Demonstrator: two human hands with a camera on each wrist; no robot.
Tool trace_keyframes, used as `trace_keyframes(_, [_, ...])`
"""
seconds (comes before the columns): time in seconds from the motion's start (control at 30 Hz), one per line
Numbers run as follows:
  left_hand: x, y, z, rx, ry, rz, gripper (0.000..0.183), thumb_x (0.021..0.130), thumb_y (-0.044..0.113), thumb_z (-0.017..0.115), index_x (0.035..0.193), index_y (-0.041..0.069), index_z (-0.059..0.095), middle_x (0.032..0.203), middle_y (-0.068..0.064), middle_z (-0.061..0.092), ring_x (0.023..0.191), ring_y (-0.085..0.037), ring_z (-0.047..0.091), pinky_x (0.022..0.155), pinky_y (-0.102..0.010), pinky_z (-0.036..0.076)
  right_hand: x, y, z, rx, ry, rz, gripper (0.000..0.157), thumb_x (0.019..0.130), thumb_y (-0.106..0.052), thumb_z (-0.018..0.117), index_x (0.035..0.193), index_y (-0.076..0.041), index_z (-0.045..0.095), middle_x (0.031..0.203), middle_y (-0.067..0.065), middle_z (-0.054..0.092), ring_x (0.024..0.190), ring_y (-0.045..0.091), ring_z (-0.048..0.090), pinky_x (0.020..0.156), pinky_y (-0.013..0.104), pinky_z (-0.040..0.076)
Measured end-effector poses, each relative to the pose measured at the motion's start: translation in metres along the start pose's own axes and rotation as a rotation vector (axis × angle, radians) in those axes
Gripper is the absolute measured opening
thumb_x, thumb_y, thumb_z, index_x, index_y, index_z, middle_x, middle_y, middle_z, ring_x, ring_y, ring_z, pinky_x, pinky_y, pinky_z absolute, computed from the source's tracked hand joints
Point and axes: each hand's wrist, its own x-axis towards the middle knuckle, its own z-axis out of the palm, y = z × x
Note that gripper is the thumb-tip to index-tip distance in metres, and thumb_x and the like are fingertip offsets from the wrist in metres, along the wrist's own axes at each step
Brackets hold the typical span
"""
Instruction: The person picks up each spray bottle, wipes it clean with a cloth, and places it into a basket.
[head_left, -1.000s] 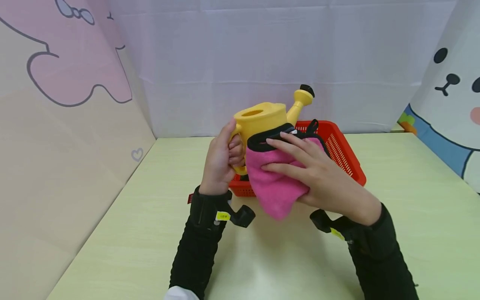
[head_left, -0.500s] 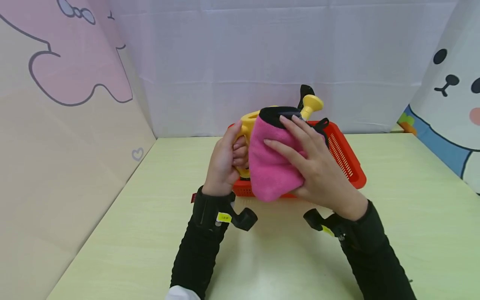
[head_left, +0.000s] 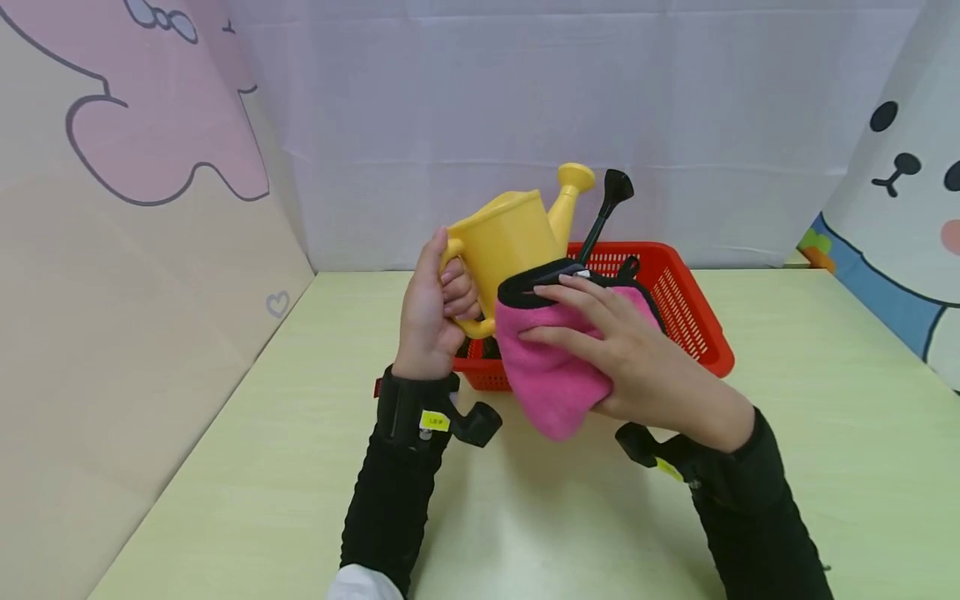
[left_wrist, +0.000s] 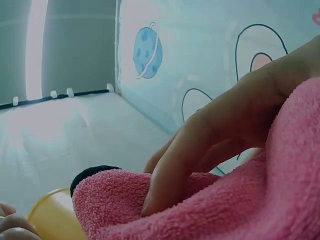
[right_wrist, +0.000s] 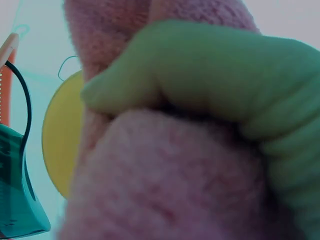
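Both hands are occupied, seen w/ 12 o'clock as the far side of the tabletop (head_left: 262, 467). The L hand (head_left: 431, 304) is closed around the handle of a yellow watering can (head_left: 502, 242); the can is held in the air at approx. 2 o'clock from this hand, tilted, w/ its spout rising toward 1 o'clock. The R hand (head_left: 630, 342) grips a pink cloth (head_left: 543, 358) w/ black edge: fingers spread over one face, thumb pressed into the fold, as the R wrist view shows. The cloth is at 9 o'clock from the R hand and covers the lower front of the can in the head view; whether they touch, I cannot tell.

At 12 o'clock from the cloth, a black rod w/ flared end (head_left: 600, 208) stands up, tilted to 1 o'clock; its lower part is hidden. Behind is a red basket (head_left: 675, 283) on the tabletop, w/ some dark items (head_left: 490, 347) inside, too covered to identify. Further, at 12, hangs a pale curtain (head_left: 487, 100); at 10, a wall w/ pink cartoon (head_left: 165, 142).
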Motion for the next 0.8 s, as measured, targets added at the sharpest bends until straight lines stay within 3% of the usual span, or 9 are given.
trace_keyframes(0.17, [0.0,-0.001,0.001,0.032,-0.027,-0.014,0.044,0.093,0.035,0.038,0.054,0.017,0.026,0.04,0.012,0.027,0.034,-0.003,0.02,0.038,-0.016,0.013,0.0,0.001,-0.002,-0.012,0.008,-0.017,0.068,0.055,-0.019,0.08,0.118,-0.018,0.054,0.135,0.012,0.038,0.129,0.029,0.024,0.094,0.055,0.034])
trace_keyframes(0.33, [-0.003,-0.002,0.005,0.096,-0.057,-0.028,0.042,0.092,0.033,0.039,0.057,0.015,0.026,0.042,0.01,0.027,0.034,-0.004,0.02,0.038,-0.017,0.013,0.003,0.0,-0.002,-0.016,0.052,-0.009,0.072,0.057,-0.016,0.079,0.123,-0.015,0.05,0.141,0.016,0.029,0.133,0.034,0.014,0.094,0.061,0.032])
trace_keyframes(0.6, [-0.008,-0.009,0.016,0.118,-0.126,-0.14,0.042,0.092,0.032,0.04,0.055,0.016,0.028,0.044,0.01,0.027,0.037,-0.004,0.022,0.038,-0.018,0.014,0.011,-0.001,0.009,0.061,0.401,0.185,0.077,0.061,-0.009,0.074,0.13,-0.009,0.04,0.144,0.021,0.018,0.132,0.031,0.016,0.088,0.055,0.041])
trace_keyframes(0.73, [-0.01,-0.013,0.019,0.127,-0.133,-0.137,0.041,0.091,0.032,0.041,0.056,0.015,0.029,0.045,0.009,0.028,0.038,-0.005,0.023,0.038,-0.017,0.017,0.014,-0.002,0.018,0.16,0.536,0.302,0.085,0.061,-0.014,0.074,0.135,-0.013,0.032,0.146,0.017,0.014,0.128,0.024,0.022,0.088,0.054,0.041])
trace_keyframes(0.8, [-0.011,-0.014,0.02,0.135,-0.12,-0.126,0.04,0.091,0.032,0.042,0.057,0.014,0.03,0.046,0.009,0.027,0.039,-0.005,0.022,0.038,-0.016,0.017,0.015,-0.002,0.023,0.166,0.56,0.328,0.087,0.065,-0.021,0.073,0.139,-0.017,0.027,0.147,0.016,0.01,0.129,0.024,0.02,0.091,0.054,0.04])
